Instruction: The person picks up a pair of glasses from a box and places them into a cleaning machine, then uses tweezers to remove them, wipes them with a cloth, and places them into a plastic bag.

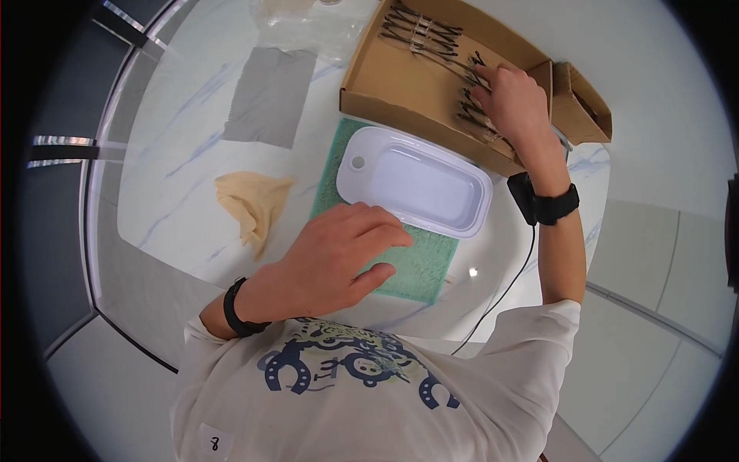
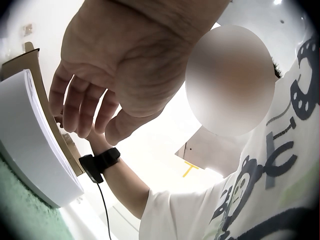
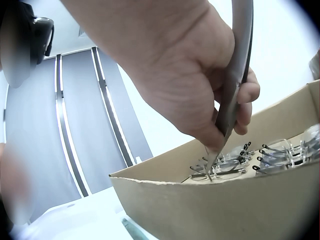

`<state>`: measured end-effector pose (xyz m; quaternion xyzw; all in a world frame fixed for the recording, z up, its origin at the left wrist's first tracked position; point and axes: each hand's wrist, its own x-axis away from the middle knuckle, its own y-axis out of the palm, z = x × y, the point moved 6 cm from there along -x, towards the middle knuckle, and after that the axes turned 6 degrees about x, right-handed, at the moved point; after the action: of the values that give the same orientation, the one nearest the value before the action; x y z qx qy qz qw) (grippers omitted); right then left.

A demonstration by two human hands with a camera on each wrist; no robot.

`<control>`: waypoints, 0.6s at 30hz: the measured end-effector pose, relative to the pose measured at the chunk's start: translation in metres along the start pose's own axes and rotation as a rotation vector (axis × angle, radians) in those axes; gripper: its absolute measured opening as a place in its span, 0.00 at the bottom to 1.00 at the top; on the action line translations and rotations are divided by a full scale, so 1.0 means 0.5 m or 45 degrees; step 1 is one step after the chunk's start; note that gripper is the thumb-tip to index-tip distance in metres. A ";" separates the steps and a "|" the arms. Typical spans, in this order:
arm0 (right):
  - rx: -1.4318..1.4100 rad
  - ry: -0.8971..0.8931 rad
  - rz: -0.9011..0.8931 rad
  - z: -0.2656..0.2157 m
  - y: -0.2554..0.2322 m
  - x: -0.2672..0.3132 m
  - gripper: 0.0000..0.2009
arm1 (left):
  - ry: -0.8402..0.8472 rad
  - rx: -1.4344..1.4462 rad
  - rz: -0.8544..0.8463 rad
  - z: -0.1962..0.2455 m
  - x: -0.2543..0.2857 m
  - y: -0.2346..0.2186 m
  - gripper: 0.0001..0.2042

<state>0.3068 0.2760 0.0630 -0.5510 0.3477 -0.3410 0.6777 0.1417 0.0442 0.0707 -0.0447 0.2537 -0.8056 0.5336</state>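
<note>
My right hand (image 1: 517, 100) reaches into a shallow cardboard box (image 1: 377, 81) and grips a pair of metal tweezers (image 3: 234, 95), their tips pointing down among the glasses. Several pairs of eyeglasses (image 3: 280, 156) with thin frames and dark temple tips lie in rows in the box. My left hand (image 1: 331, 258) hovers over the front of a green mat (image 1: 423, 266), fingers loosely bent and nothing in them. Just beyond its fingertips, a white oblong plastic tray (image 1: 427, 185) with a round hole at one end rests on the mat.
A grey cloth (image 1: 269, 96) lies flat at the left of the marble-patterned table, with a crumpled beige cloth (image 1: 254, 204) nearer me. Clear plastic wrap (image 1: 331, 31) is at the back. A smaller cardboard box (image 1: 581, 108) adjoins the large one. A black cable (image 1: 504, 289) trails from my right wrist.
</note>
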 end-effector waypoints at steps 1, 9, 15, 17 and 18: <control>0.001 -0.024 0.020 -0.001 0.000 -0.003 0.10 | 0.000 0.007 0.000 -0.001 -0.002 0.001 0.18; 0.084 -0.044 -0.017 -0.029 0.002 -0.021 0.07 | 0.024 0.001 -0.011 0.001 -0.001 0.007 0.18; 0.201 -0.128 -0.025 -0.047 -0.003 -0.023 0.06 | 0.045 -0.008 0.004 0.005 0.009 0.009 0.17; 0.203 -0.112 -0.026 -0.049 -0.009 -0.022 0.06 | 0.055 -0.006 0.016 0.009 0.014 0.007 0.17; 0.205 -0.090 -0.042 -0.044 -0.009 -0.019 0.06 | 0.054 -0.007 0.016 0.011 0.017 0.005 0.17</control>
<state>0.2828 0.2720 0.0651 -0.5121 0.2860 -0.3593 0.7259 0.1422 0.0341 0.0725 -0.0274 0.2674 -0.8024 0.5329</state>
